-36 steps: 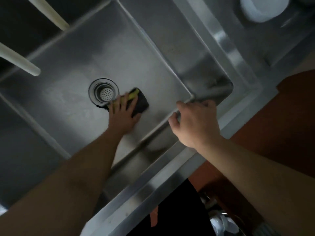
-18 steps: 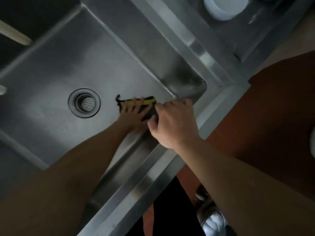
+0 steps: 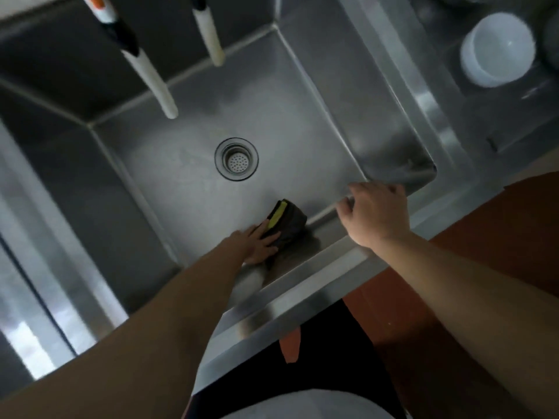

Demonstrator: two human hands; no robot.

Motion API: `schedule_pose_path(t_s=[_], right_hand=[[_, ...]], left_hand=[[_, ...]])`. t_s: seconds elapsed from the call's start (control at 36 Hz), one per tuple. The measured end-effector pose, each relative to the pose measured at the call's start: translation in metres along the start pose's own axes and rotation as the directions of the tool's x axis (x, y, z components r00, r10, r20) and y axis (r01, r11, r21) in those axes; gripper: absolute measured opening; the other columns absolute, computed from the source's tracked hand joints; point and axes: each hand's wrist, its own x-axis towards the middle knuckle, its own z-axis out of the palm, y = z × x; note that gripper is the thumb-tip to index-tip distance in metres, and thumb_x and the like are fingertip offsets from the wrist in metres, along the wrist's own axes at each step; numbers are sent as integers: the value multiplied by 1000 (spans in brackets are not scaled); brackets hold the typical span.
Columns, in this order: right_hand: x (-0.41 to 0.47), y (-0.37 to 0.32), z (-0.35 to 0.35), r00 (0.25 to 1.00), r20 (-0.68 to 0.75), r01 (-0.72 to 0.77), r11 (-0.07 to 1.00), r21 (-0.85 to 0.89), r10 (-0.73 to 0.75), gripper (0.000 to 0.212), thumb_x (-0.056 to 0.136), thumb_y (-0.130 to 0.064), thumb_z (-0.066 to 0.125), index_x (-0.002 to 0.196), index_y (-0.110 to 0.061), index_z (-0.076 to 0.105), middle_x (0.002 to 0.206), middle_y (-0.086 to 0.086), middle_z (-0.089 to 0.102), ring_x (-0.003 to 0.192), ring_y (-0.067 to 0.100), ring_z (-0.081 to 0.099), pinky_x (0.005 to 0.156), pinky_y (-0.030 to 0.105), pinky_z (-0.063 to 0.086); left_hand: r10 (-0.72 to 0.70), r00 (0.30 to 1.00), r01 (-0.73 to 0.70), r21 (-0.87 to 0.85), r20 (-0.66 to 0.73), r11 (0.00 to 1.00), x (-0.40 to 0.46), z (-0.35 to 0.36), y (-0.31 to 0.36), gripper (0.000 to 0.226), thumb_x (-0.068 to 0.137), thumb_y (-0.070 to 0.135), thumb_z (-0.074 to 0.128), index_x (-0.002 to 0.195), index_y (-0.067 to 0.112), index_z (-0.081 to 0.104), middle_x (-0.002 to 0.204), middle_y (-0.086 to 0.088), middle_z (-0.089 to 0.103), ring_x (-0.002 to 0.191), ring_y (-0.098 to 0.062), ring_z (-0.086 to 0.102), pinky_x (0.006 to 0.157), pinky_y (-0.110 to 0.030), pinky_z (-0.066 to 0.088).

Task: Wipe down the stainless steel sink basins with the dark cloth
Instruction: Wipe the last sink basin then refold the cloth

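1. Dark cloth [image 3: 287, 223] with a yellow strip lies under my left hand [image 3: 257, 241], whose straight fingers press it flat on the floor of the sink basin [image 3: 187, 182], by the near wall.
2. My right hand [image 3: 376, 214] hangs over the basin's near rim, fingers loosely curled and holding nothing.
3. The round drain [image 3: 236, 158] sits beyond the cloth, well apart from it.
4. Two pale spouts [image 3: 151, 77] hang over the far side.
5. A white bowl [image 3: 497, 49] stands on the steel counter [image 3: 514, 116] to the right.
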Motion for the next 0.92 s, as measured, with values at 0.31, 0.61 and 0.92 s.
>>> schedule_pose_path(t_s=[0.31,0.61,0.92], right_hand=[[46,-66,7,770,440,517,856,-7,-462,56,94,-44,52,145,-24,41,154,7,36,139,30,35,109,50,35],[100,-100,133,65,617,995,4,-99,-784,56,105,-52,17,157,-40,1,167,-6,-6,154,21,-9,122,44,-6],[168,-150,150,-47,365,992,-87,-93,-930,58,103,-56,31,156,-35,24,166,-1,17,152,27,18,121,50,17]], left_hand=[[-233,966,158,-455,-114,876,-65,56,-73,64,94,49,44,151,27,25,149,-15,34,134,-40,38,111,-50,35],[-311,897,156,-433,-314,888,-45,86,-76,86,96,35,49,156,36,-13,163,1,-23,152,-29,-14,122,-50,1],[-355,914,228,-476,-198,850,-30,95,-76,92,97,37,51,155,25,-19,160,-3,-33,150,-28,-19,122,-50,11]])
